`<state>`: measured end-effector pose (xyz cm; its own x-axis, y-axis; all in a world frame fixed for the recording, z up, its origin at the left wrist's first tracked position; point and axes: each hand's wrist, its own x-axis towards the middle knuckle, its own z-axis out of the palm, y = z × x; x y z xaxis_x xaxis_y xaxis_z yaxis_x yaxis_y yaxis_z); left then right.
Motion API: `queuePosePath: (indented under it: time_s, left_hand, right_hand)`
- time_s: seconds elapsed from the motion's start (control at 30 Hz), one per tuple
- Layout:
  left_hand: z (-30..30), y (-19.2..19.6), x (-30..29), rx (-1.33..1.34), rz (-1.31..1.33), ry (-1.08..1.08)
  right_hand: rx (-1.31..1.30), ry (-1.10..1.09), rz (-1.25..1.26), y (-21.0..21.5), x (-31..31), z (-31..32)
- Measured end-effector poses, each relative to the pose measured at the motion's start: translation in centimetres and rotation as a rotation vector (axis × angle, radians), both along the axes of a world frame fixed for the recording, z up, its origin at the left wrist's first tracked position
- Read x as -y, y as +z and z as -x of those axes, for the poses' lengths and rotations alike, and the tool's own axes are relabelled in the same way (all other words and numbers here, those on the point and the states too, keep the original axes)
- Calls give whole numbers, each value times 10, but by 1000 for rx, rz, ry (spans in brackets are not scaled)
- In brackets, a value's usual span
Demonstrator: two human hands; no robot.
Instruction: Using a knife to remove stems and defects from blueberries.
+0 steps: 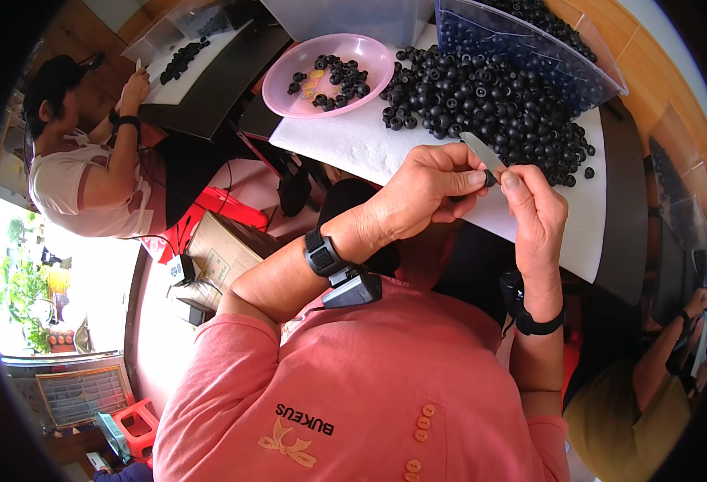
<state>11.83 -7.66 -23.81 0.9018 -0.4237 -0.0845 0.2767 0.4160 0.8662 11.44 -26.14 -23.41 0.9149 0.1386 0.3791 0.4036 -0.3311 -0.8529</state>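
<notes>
Small black rubber piece (490, 180) pinched between the fingertips of both hands, raised just above the near edge of the white sheet (353, 140). Left hand (425, 191) closed narrowly, also gripping a short grey blade (482, 154) that points up and left over the pile. Right hand (536, 205) with thumb and forefinger closed on the same piece. Just behind, a heap of black rubber caps (482, 100); farther left a pink bowl (285, 84) with a few more; behind, a clear bin (602, 76).
</notes>
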Motion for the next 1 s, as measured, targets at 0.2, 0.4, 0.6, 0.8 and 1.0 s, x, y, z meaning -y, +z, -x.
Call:
queuePosePath:
  time_s: [0.2, 0.4, 0.6, 0.8, 1.0]
  left_hand:
    - [-1, 0, 1, -14, 19, 10]
    - [-1, -2, 4, -41, 49, 55]
    - [-5, 2, 11, -40, 38, 140]
    - [-5, 0, 4, -44, 75, 19]
    - [-3, 4, 10, -61, 130, -48]
  right_hand:
    - [18, 3, 13, 0, 0, 1]
    - [75, -4, 8, -6, -1, -1]
    - [391, 89, 228, -16, -2, 3]
    - [-62, -191, -374, -4, 29, -5]
    - [-222, -200, -770, 8, 36, -9]
